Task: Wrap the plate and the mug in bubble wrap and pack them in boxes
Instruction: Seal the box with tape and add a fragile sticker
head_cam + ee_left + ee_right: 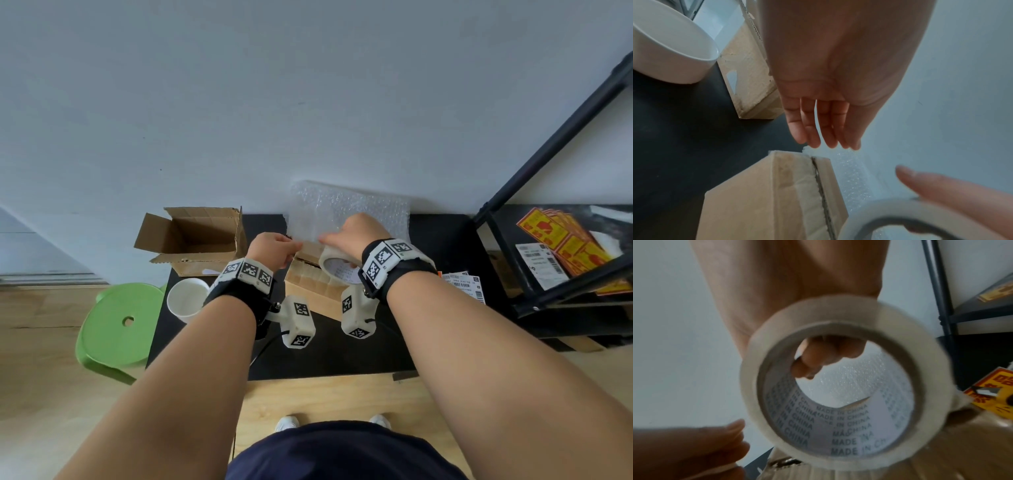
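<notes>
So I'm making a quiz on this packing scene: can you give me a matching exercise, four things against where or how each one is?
Things:
1. mug
2. tape roll
3. open box
4. bubble wrap

Places or states:
A. against the wall, behind the shut box
B. empty-looking, flaps up, far left on the table
C. held in the right hand
D. unwrapped, beside the left wrist

Pairs: 1-D, 2-C, 3-B, 4-A

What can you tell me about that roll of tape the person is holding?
The roll of tape is a wide ring of pale, translucent packing tape wound on a cardboard core, with "MADE IN CHINA" printed repeatedly inside. The right hand grips it, fingers hooked through the hole. It is held on edge just above the closed cardboard box, in front of the bubble wrap. Whether it touches the box is unclear.
</notes>
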### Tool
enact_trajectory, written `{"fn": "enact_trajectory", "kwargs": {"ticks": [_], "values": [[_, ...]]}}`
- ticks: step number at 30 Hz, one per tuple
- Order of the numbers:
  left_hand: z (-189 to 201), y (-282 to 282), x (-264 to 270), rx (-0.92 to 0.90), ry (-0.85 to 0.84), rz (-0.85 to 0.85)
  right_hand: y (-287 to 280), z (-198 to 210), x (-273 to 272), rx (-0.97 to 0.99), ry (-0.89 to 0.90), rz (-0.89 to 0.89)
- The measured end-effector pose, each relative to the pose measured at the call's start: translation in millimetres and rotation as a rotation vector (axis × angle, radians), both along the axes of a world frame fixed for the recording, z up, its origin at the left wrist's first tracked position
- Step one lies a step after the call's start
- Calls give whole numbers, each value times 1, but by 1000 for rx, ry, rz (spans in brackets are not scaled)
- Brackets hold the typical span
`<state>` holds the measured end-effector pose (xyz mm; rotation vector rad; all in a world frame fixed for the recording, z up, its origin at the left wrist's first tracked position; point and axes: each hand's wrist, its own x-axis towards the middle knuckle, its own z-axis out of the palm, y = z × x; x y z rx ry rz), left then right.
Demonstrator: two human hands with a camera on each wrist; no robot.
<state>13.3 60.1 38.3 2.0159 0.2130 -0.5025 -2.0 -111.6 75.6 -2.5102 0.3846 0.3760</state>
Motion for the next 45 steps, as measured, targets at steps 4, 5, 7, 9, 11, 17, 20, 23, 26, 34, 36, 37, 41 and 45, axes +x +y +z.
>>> {"fn": "enact_trajectory", "kwargs": {"ticks": [4, 5, 7, 9, 11, 17, 20, 23, 26, 34, 36, 37, 41, 45], "values": [[-3, -2, 0, -20, 20, 54, -9, -2, -6, 158, 29, -83], [-4, -3, 1, -73, 50, 71, -11, -1, -9, 199, 26, -99], [-6, -6, 0, -187, 99, 86, -13, 2, -13, 254, 14, -125], [-6, -9, -1, -221, 117, 65, -14, 4, -17, 264, 25, -127], [-8, -11, -1, -226, 121, 58, -13, 6, -19, 261, 38, -118], [-22, -9, 0, -259, 106, 149, -6, 9, -19, 97, 41, -25], [-25, -8, -1, -295, 118, 179, -3, 8, -17, -16, 35, 10], [-25, -4, -1, -326, 137, 219, -1, 8, -18, -234, 67, 77], [-20, -4, 2, -334, 151, 213, -3, 9, -16, -335, 55, 81], [-37, 7, 5, -80, 109, 249, 2, 9, -7, -157, 55, 104], [-41, 11, 5, -88, 142, 243, 7, 8, -3, -153, 59, 114], [-41, 12, 5, -82, 151, 242, 10, 7, -1, -159, 61, 113], [-46, 16, 6, -11, 146, 233, 22, 2, 4, -231, 61, 118], [-52, 15, 5, 149, 125, 156, 22, -2, 7, -236, 57, 114]]}}
